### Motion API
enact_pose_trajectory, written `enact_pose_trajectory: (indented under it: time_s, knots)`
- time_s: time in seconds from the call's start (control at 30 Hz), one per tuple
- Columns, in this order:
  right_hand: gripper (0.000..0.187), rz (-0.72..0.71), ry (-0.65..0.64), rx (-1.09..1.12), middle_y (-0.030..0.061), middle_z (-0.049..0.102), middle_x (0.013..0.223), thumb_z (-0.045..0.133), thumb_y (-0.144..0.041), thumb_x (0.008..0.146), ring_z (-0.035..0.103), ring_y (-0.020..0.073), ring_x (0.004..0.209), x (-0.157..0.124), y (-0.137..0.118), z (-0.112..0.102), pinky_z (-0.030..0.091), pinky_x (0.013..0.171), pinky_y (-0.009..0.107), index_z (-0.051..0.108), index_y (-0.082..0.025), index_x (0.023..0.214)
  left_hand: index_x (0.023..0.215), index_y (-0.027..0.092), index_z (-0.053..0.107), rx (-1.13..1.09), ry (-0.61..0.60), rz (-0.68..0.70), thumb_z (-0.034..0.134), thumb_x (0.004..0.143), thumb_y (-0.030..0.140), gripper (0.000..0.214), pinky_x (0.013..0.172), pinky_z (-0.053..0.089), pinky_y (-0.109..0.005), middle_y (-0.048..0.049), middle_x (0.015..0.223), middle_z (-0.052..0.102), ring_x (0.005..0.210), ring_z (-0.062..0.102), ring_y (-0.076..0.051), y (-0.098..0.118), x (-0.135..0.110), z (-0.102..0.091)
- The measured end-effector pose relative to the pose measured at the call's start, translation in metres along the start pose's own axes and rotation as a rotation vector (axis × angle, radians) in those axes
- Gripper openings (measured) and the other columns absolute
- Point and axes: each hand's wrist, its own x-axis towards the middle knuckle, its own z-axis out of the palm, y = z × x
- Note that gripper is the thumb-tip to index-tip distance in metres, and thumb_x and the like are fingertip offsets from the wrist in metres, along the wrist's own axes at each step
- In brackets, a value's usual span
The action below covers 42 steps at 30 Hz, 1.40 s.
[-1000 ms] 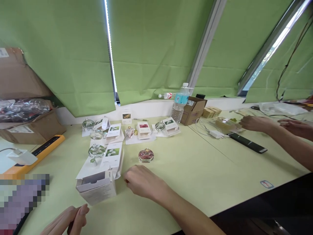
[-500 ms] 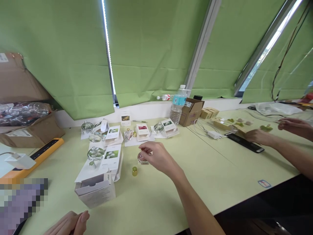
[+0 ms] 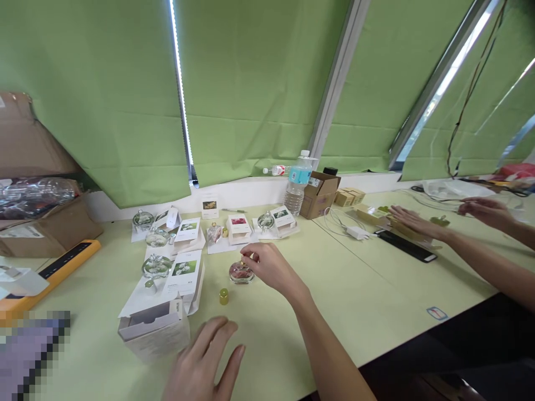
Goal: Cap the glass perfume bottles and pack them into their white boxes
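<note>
My right hand (image 3: 271, 267) pinches the top of a small round pink glass bottle (image 3: 240, 273) standing on the pale green table (image 3: 334, 301). Just left of the bottle, a small gold cap (image 3: 224, 296) sits on the table. My left hand (image 3: 204, 362) reaches forward near the bottom edge with fingers spread, holding nothing, beside an open white box (image 3: 154, 334). Beyond lie several more round glass bottles (image 3: 156, 266) and small white cartons with flower pictures (image 3: 183, 273).
Another person's two hands (image 3: 412, 221) hover at the right over a black flat device (image 3: 405, 246) and cables. A water bottle (image 3: 296, 185) and a small cardboard box (image 3: 318, 194) stand at the back. Cardboard boxes (image 3: 45, 223) and a yellow-edged device (image 3: 54, 270) sit at the left.
My right hand left the gold cap on the table and moved to the pink bottle's top. My left hand came forward and opened its fingers. The other person's hands shifted.
</note>
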Motion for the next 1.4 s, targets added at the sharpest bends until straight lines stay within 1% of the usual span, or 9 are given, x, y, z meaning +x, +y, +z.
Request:
enact_pose_trajectory:
  time_s: [0.1, 0.2, 0.27, 0.37, 0.47, 0.6, 0.83, 1.17, 1.4]
  knots:
    - [0.022, -0.013, 0.019, -0.005, 0.0019, 0.063, 0.068, 0.047, -0.016, 0.084, 0.054, 0.0147, 0.064, 0.0, -0.001, 0.001, 0.034, 0.059, 0.023, 0.067, -0.018, 0.074, 0.125, 0.027, 0.051, 0.04, -0.164, -0.16, 0.038, 0.094, 0.031, 0.033, 0.078, 0.053, -0.032, -0.0072, 0.13, 0.057, 0.108, 0.062, -0.023, 0.006, 0.025, 0.006]
    - [0.023, -0.022, 0.014, 0.0, 0.0024, 0.064, 0.068, 0.047, -0.014, 0.083, 0.055, 0.0147, 0.065, 0.0, -0.002, 0.002, 0.033, 0.059, 0.023, 0.067, -0.018, 0.072, 0.139, 0.026, 0.036, 0.098, -0.297, -0.264, 0.036, 0.093, 0.027, 0.046, 0.079, 0.052, -0.035, -0.0091, 0.141, 0.046, 0.115, 0.058, -0.027, 0.011, 0.051, 0.01]
    - [0.023, -0.031, 0.011, -0.001, 0.0029, 0.065, 0.07, 0.048, -0.013, 0.083, 0.055, 0.0144, 0.066, 0.0, -0.001, 0.002, 0.033, 0.06, 0.023, 0.068, -0.018, 0.073, 0.14, 0.024, 0.035, 0.102, -0.332, -0.295, 0.037, 0.092, 0.024, 0.048, 0.08, 0.05, -0.035, -0.0101, 0.141, 0.045, 0.114, 0.058, -0.026, 0.011, 0.067, 0.015]
    - [0.023, -0.045, 0.012, -0.012, 0.0035, 0.067, 0.073, 0.048, -0.013, 0.084, 0.055, 0.0137, 0.066, 0.0, 0.0, 0.002, 0.033, 0.06, 0.023, 0.068, -0.018, 0.073, 0.133, 0.019, 0.044, 0.141, -0.346, -0.326, 0.045, 0.09, 0.024, 0.043, 0.081, 0.047, -0.037, -0.0113, 0.133, 0.052, 0.112, 0.056, -0.028, 0.006, 0.087, 0.027]
    - [0.023, -0.055, 0.01, -0.028, 0.0032, 0.067, 0.074, 0.049, -0.014, 0.085, 0.055, 0.0128, 0.066, 0.001, 0.001, 0.004, 0.032, 0.06, 0.022, 0.067, -0.017, 0.071, 0.127, 0.017, 0.049, 0.151, -0.32, -0.327, 0.051, 0.087, 0.022, 0.04, 0.082, 0.045, -0.037, -0.0097, 0.12, 0.06, 0.11, 0.055, -0.029, -0.004, 0.099, 0.04]
    - [0.024, -0.09, 0.011, -0.067, 0.0011, 0.065, 0.071, 0.05, -0.014, 0.086, 0.052, 0.0111, 0.064, 0.001, 0.003, 0.006, 0.031, 0.06, 0.022, 0.064, -0.018, 0.066, 0.111, 0.02, 0.058, 0.149, -0.291, -0.315, 0.05, 0.089, 0.025, 0.024, 0.076, 0.042, -0.035, -0.0066, 0.108, 0.065, 0.102, 0.056, -0.027, -0.014, 0.103, 0.047]
    - [0.025, -0.102, 0.033, -0.13, 0.0001, 0.062, 0.071, 0.051, -0.012, 0.086, 0.05, 0.0108, 0.065, 0.001, 0.003, 0.01, 0.028, 0.059, 0.022, 0.06, -0.017, 0.064, 0.105, 0.022, 0.063, 0.151, -0.276, -0.285, 0.052, 0.088, 0.023, 0.02, 0.074, 0.04, -0.032, -0.0064, 0.106, 0.066, 0.098, 0.055, -0.026, -0.023, 0.104, 0.049]
    - [0.022, -0.124, 0.048, -0.081, 0.0017, 0.062, 0.076, 0.05, -0.01, 0.086, 0.052, 0.0109, 0.069, 0.001, 0.006, 0.016, 0.03, 0.061, 0.022, 0.059, -0.016, 0.066, 0.094, 0.025, 0.062, 0.135, -0.286, -0.299, 0.053, 0.088, 0.031, 0.012, 0.063, 0.036, -0.029, -0.0036, 0.089, 0.068, 0.088, 0.059, -0.024, -0.03, 0.104, 0.048]
    - [0.026, -0.109, 0.054, -0.11, -0.0004, 0.057, 0.068, 0.051, -0.011, 0.086, 0.048, 0.0099, 0.064, 0.005, 0.009, 0.02, 0.03, 0.06, 0.021, 0.054, -0.016, 0.06, 0.087, 0.025, 0.061, 0.155, -0.278, -0.319, 0.054, 0.087, 0.035, 0.012, 0.06, 0.032, -0.029, -0.0035, 0.086, 0.067, 0.087, 0.06, -0.025, -0.028, 0.106, 0.047]
